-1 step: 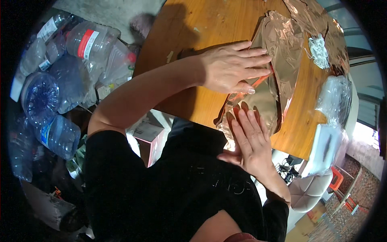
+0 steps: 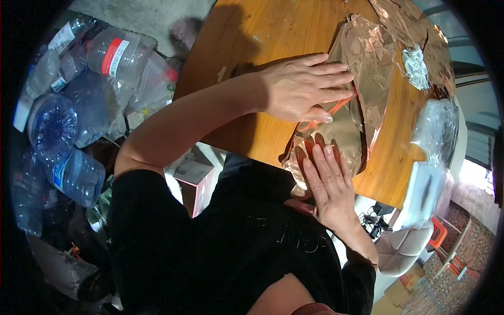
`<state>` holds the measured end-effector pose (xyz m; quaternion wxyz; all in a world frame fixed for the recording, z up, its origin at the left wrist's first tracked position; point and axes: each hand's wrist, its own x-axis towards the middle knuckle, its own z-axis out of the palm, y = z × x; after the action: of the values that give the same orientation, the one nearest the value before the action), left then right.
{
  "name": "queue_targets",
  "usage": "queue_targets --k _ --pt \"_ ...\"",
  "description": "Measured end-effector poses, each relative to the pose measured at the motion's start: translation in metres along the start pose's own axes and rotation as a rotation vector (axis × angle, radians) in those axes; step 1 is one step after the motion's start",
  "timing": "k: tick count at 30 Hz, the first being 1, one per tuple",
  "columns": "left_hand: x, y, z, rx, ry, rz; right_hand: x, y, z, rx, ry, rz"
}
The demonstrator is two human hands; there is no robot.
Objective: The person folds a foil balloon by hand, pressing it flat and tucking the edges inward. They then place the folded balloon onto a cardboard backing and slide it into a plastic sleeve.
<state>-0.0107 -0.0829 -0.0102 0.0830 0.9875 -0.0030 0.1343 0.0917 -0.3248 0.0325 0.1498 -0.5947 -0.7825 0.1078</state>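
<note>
A shiny copper-coloured foil sheet (image 2: 375,79) lies folded and creased across the wooden table (image 2: 262,31), reaching over its near edge. My left hand (image 2: 310,86) rests palm down over the foil's left side, fingers stretched out and holding nothing. Closer to my body, my right hand (image 2: 333,189) lies flat on the near end of the foil with its fingers extended, and they mirror in the glossy surface. Its thumb is hard to make out against my black shirt. What lies under the foil, if anything, is hidden.
White string (image 2: 416,67) lies bunched on the table's right side, beside more foil (image 2: 438,55). Clear plastic packs (image 2: 434,126) sit along the right edge. Large empty bottles (image 2: 76,173) crowd the left. A pale padded seat (image 2: 403,249) stands below right.
My right hand has shifted very slightly toward my body on the foil. My left hand and the rest look the same.
</note>
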Motion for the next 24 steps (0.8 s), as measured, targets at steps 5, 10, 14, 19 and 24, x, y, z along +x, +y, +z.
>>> queue_targets --k 5,10,14,19,24 --pt "0.000 -0.001 0.001 -0.011 0.000 0.005 -0.021 0.010 0.015 -0.219 -0.030 -0.151" --pt "0.003 -0.004 -0.003 0.010 -0.012 0.026 -0.012 0.012 0.016 -0.163 0.029 -0.104" --pt "0.000 -0.002 0.000 -0.033 -0.016 0.016 -0.010 0.012 0.016 -0.138 0.042 -0.163" --pt "0.004 0.004 -0.007 -0.019 -0.079 0.002 -0.009 0.011 0.012 -0.125 0.032 -0.169" --pt "0.018 -0.001 -0.014 -0.029 -0.079 0.072 -0.007 0.011 0.009 -0.155 0.041 -0.172"
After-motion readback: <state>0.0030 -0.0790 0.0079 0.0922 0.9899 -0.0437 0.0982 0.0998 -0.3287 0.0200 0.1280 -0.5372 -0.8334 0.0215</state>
